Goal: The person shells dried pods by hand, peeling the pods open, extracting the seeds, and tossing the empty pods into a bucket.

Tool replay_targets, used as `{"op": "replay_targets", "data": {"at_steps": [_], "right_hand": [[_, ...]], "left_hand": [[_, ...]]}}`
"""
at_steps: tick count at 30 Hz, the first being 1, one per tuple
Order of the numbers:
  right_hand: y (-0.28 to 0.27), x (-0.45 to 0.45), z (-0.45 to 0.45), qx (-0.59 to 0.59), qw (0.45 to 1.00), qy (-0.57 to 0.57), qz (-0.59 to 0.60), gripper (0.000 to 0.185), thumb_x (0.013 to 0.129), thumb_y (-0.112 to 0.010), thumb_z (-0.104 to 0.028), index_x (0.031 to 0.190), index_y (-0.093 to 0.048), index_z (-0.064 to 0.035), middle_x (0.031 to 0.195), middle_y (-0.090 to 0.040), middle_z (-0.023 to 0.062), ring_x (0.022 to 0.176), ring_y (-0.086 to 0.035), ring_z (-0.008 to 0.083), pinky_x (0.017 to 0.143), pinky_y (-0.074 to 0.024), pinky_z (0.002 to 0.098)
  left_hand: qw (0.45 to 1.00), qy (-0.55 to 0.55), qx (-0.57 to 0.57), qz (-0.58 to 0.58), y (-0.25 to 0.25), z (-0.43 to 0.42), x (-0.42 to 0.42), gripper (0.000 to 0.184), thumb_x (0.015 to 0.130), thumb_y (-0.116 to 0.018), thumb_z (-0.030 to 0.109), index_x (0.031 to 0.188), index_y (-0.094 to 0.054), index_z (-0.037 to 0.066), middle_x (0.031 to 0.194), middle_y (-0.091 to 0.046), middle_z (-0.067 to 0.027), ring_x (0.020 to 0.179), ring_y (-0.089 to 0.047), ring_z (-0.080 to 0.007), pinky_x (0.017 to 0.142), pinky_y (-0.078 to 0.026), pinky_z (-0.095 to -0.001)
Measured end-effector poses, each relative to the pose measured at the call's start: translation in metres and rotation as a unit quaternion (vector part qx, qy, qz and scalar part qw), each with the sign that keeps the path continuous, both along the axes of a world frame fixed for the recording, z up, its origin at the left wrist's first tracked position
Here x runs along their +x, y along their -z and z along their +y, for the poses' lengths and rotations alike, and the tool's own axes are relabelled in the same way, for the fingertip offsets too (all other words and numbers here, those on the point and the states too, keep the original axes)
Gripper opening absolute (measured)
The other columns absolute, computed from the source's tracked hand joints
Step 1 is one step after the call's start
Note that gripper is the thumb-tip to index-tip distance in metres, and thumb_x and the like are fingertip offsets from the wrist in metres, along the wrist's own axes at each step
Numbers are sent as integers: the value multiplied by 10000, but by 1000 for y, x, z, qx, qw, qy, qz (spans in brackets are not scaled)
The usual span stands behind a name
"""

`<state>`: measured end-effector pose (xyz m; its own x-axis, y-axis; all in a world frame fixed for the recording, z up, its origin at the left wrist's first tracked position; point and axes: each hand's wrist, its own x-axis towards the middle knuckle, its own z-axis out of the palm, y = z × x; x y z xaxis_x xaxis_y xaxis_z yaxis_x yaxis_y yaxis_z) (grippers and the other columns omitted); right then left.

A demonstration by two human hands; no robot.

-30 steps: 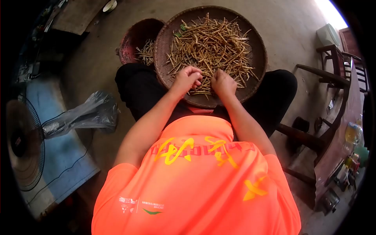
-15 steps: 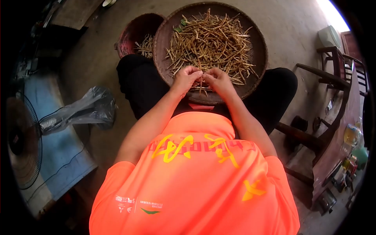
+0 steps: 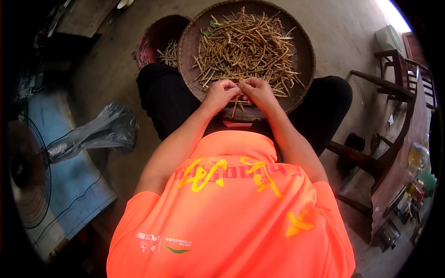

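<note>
A round woven tray (image 3: 304, 51) rests on my lap, heaped with dry, yellow-brown bean pods (image 3: 245, 46). Above the tray's near side, my left hand (image 3: 219, 96) and my right hand (image 3: 259, 95) come together, thumbs and fingertips pinched. Between them is a slender dried bean pod (image 3: 237, 105), its lower end showing beneath the fingers. The fingertips cover its middle, so I cannot see whether it is split. Two small green leaf bits lie on the heap's upper left.
Left of the tray stands a reddish bucket (image 3: 147, 46) with some pods inside. Farther left are a grey plastic bag (image 3: 109, 132), a blue-topped table (image 3: 69, 176) and a fan (image 3: 28, 171). Wooden chairs (image 3: 394, 88) and a table with bottles are on the right.
The tray and bucket appear slightly higher and farther left in view. My fingers have shifted slightly on the pod; both hands remain together above the tray's near side.
</note>
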<state>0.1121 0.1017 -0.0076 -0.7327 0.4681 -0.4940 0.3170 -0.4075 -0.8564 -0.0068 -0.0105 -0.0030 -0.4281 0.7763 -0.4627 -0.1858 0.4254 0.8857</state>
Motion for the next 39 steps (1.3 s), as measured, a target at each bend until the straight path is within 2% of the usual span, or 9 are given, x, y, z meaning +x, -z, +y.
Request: {"op": "replay_targets", "data": {"at_steps": [4,10,15,17,21,24,26,29,39], "right_hand": [[1,0,-1,10,1000,-5,0,166,867,-588,-162,916,-599,-3,713,-598,7,557,-551,61,471,-440,196],[-6,1,1,7,1000,-18,-3,171,858,-612,-194,877,-605,-24,693,-593,-11,564,-540,37,478,-419,166],[5,-1,-1,27,999,-11,-26,108,836,-587,-142,830,-597,-34,674,-588,-12,539,-541,42,467,-421,171],[10,-2,-2,32,999,-10,-22,90,825,-568,-120,808,-584,-33,669,-586,-7,531,-538,46,461,-421,173],[15,-3,-4,38,999,6,-15,189,850,-586,-161,862,-613,25,662,-615,42,527,-588,85,458,-462,221],[10,-2,-6,21,1000,17,-11,173,860,-569,-149,856,-609,19,654,-610,39,528,-582,86,456,-455,216],[5,-3,-6,-32,999,23,-7,128,871,-545,-144,843,-569,-21,672,-600,31,530,-539,68,462,-424,190],[7,-3,-6,-45,998,32,0,142,881,-545,-161,847,-563,-24,677,-604,41,535,-539,77,465,-423,193],[8,-2,-8,-49,998,37,11,115,861,-524,-142,826,-562,-38,669,-581,26,523,-517,76,461,-410,200]], "left_hand": [[997,20,0,73,5,-1,0,108,837,-634,112,826,-605,9,722,-594,-8,625,-537,-65,573,-447,-209],[999,14,-6,40,0,-1,0,116,832,-642,123,825,-607,12,719,-599,-9,628,-551,-68,581,-463,-212],[996,26,-30,74,7,-1,3,117,833,-641,122,830,-608,10,735,-611,-11,641,-573,-68,586,-482,-212],[997,15,-16,76,14,-1,4,104,832,-639,109,830,-608,10,731,-609,-8,638,-570,-68,586,-482,-212],[998,7,-14,64,16,0,5,88,833,-636,92,828,-607,9,737,-607,-7,632,-563,-67,582,-478,-209],[999,10,-19,44,14,0,3,85,838,-629,94,832,-603,13,741,-607,-9,638,-562,-68,590,-472,-203],[998,-17,-4,-60,12,0,2,96,855,-609,120,845,-599,25,746,-615,-16,644,-570,-76,603,-468,-209],[993,-37,-26,-112,5,0,2,111,875,-578,150,869,-595,40,760,-627,-27,647,-581,-89,613,-467,-215],[982,-28,-49,-181,1,2,3,114,916,-492,175,907,-537,71,769,-639,-58,624,-596,-124,550,-464,-237]]}}
